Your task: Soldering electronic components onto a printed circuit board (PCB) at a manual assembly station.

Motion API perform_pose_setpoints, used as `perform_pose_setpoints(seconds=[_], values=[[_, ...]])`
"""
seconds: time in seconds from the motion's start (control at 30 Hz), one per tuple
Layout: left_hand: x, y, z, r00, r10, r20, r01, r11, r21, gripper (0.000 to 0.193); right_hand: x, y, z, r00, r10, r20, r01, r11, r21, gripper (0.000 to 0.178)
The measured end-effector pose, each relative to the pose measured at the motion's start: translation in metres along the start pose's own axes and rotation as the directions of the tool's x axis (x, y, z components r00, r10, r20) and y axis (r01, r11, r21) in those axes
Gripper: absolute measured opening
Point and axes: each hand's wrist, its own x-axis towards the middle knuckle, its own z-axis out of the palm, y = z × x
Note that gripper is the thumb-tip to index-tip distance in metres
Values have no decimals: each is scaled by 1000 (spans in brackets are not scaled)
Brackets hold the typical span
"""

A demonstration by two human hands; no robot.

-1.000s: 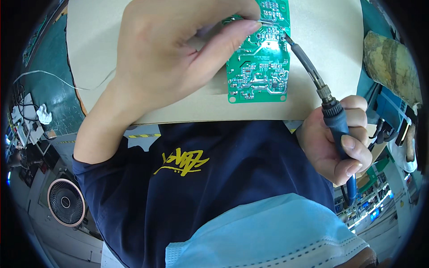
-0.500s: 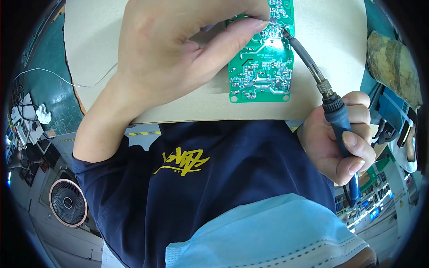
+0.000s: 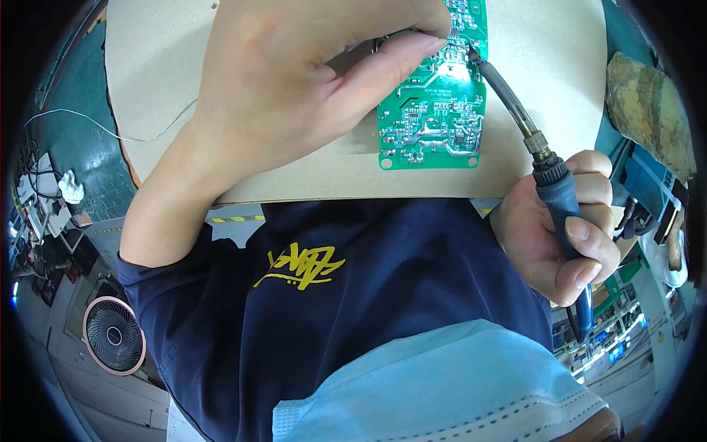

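Observation:
A green circuit board (image 3: 434,158) lies on a tan sheet, its upper side crowded with small parts and shiny solder joints. My right hand (image 3: 563,228) is wrapped round the blue handle of a soldering iron (image 3: 507,96), whose dark tip points up and left onto the board's right part. Over the board's left edge, my left hand (image 3: 294,88) is closed, thumb and forefinger pinched close to the iron's tip. Thin silvery solder wire (image 3: 140,138) runs from the left to behind my left wrist; its end at the fingertips is too small to make out.
The tan sheet (image 3: 541,29) covers the bench's middle, over a green mat (image 3: 74,140). A crumpled white tissue (image 3: 71,188) and dark cables sit at far left. A round fan (image 3: 114,335) stands lower left. A stained, yellowish-brown bundle (image 3: 648,107) rests at right.
The board and both hands appear shifted very slightly to the right in the picture. My grip on the iron and the pinch of my left hand look the same.

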Motion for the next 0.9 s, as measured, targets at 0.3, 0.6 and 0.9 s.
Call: perform_pose_setpoints(seconds=[0.3, 0.6, 0.9], values=[[2, 6, -10, 998, -26, 65, 22, 998, 55, 17, -1, 0, -1, 1000, 2, -3, -2, 1000, -2, 42], [1, 8, -9, 997, -54, 61, 49, 996, 71, 17, 0, -1, -6, 1000, -8, 14, 8, 1000, 2, 43], [0, 3, -7, 999, -15, 50, 15, 1000, 11, 18, -2, -5, -1, 995, -77, 70, 84, 991, -106, 38]])
